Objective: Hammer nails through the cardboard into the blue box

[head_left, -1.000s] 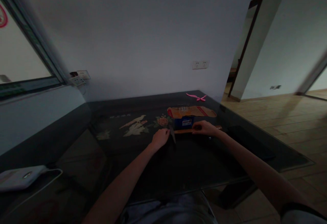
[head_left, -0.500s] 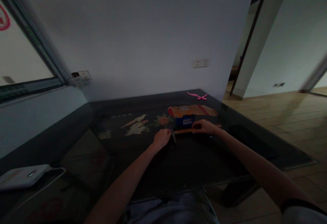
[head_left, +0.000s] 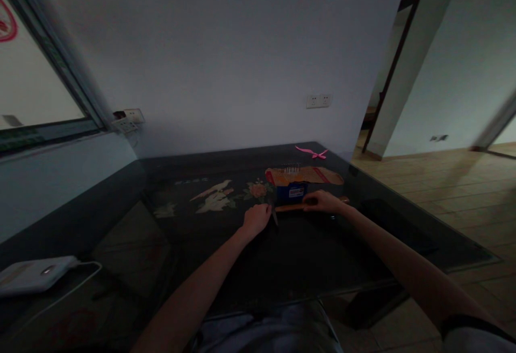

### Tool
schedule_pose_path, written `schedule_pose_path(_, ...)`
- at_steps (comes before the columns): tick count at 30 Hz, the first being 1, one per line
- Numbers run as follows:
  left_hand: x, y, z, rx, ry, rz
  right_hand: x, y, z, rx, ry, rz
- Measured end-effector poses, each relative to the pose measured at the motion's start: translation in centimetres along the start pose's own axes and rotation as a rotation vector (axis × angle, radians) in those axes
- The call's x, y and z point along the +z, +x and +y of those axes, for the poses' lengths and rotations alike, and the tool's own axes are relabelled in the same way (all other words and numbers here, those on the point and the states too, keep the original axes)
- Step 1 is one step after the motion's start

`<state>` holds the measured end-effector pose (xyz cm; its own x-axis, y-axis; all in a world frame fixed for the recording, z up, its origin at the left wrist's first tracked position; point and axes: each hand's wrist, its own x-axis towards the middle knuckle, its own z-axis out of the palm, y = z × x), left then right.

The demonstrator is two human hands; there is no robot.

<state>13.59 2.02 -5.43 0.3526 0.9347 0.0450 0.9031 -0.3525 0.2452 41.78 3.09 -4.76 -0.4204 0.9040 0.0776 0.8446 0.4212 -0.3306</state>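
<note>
A hammer with a dark, narrow head and a wooden handle (head_left: 289,208) lies crosswise just in front of a blue box. My left hand (head_left: 257,220) is closed at the head end, its fingers pressed against the dark metal. Farther along the handle, my right hand (head_left: 322,201) pinches it from above, and the handle's tip shows beyond the hand. Behind the hammer, the blue box (head_left: 287,194) carries a torn piece of brown cardboard (head_left: 318,174) with red stripes. Several nails (head_left: 291,168) stand upright in the cardboard.
The dark glossy table (head_left: 258,272) has a bird-and-flower picture (head_left: 217,196). A pink ribbon (head_left: 314,153) lies at the back right. At the left is a white device (head_left: 36,275) with a cable. A wall (head_left: 226,73) stands behind the table; a flat dark object (head_left: 397,224) lies right.
Both hands keep their hold on the hammer, with only a tiny shift of the left hand to the right. The view has moved very slightly.
</note>
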Motion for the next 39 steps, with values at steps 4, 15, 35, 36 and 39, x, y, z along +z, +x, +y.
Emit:
schedule_pose_path(4,0.2,0.1,0.2,-0.004,0.026,0.011,0.2,0.1,0.3,0.001,-0.028,0.02)
schedule_pose_path(15,0.1,0.1,0.6,-0.019,0.065,0.032,1.6,0.1,0.4,-0.076,0.01,0.129)
schedule_pose_path(35,0.3,0.0,0.7,0.009,-0.03,0.048,1.1,0.1,1.1,0.032,-0.037,0.118)
schedule_pose_path(36,0.3,0.0,0.6,0.027,-0.04,0.048,0.8,-0.1,1.1,0.035,-0.048,0.124)
schedule_pose_path(39,-0.3,-0.1,-0.6,0.064,-0.112,0.069,-0.1,-1.4,0.6,0.03,-0.117,0.185)
